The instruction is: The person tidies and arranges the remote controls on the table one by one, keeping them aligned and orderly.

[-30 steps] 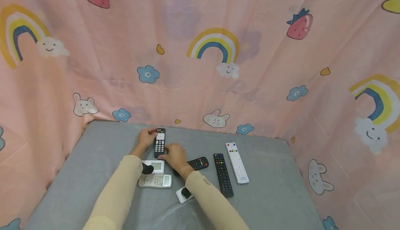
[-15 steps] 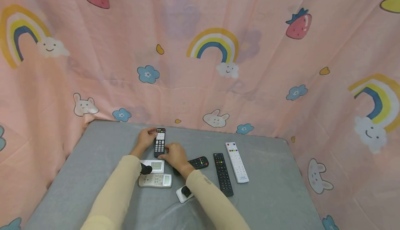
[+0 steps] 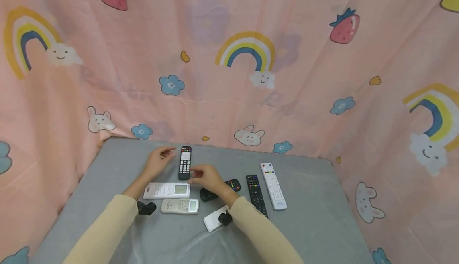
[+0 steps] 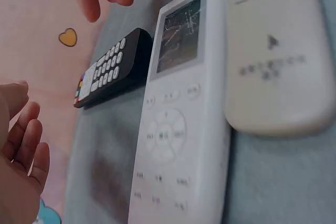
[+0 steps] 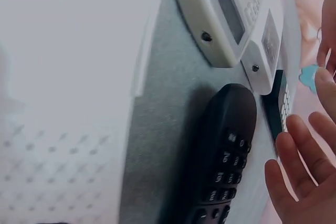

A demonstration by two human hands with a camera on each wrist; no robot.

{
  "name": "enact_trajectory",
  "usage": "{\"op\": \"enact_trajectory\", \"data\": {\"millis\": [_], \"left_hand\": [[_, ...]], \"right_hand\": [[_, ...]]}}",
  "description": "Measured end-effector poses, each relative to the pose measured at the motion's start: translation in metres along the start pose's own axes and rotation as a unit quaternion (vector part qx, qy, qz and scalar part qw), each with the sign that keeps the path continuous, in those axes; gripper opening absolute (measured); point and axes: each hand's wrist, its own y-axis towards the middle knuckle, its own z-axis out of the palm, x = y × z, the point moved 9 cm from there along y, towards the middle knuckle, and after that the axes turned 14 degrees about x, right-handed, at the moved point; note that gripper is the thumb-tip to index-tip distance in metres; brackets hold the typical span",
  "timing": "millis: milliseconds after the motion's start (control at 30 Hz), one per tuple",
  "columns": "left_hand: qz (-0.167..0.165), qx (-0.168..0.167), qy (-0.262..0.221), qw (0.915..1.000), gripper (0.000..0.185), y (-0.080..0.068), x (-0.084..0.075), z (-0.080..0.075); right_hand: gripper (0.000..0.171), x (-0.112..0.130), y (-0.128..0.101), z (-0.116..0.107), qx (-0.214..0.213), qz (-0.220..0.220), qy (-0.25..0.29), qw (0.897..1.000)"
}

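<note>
The table point(image 3: 315, 224) is viewed downward from the head, facing the curtain point(image 3: 222, 108); three remotes point(image 4: 178, 114) are shared, closer up, by both wrist views.

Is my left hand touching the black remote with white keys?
Apart: the head view shows a strip of grey tabletop between the left hand and the black remote.

Slim black plastic remote point(image 3: 185, 163): white keys
Flat grey cloth point(image 3: 315, 204): plain
Pink fabric curtain point(image 3: 229, 104): rainbows, strawberries, rabbits
</note>
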Motion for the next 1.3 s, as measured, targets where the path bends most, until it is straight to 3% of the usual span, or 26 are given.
{"op": "enact_trajectory", "data": {"millis": [167,433,633,867,1067,1300], "left_hand": [[0.018,0.002,0.028,0.9994,0.032,-0.027,0.003,-0.014],[0.040,0.059,0.069,0.9951,0.038,-0.066,0.018,-0.021],[0.055,0.081,0.090,0.9911,0.047,-0.088,0.031,-0.023],[0.009,0.095,0.120,0.9882,0.054,-0.101,0.051,-0.022],[0.013,0.095,0.133,0.9865,0.060,-0.105,0.054,-0.020],[-0.006,0.095,0.148,0.9844,0.066,-0.107,0.061,-0.018]], "right_hand": [[0.047,-0.003,-0.006,0.006,0.023,0.004,-0.026,0.999],[0.052,-0.007,-0.012,0.017,0.044,0.012,-0.066,0.997],[0.052,-0.008,-0.012,0.022,0.049,0.022,-0.085,0.995],[0.050,-0.007,-0.011,0.023,0.048,0.023,-0.094,0.994],[0.052,-0.009,-0.009,0.025,0.048,0.016,-0.112,0.992],[0.053,-0.008,-0.009,0.027,0.051,0.016,-0.132,0.990]]}}
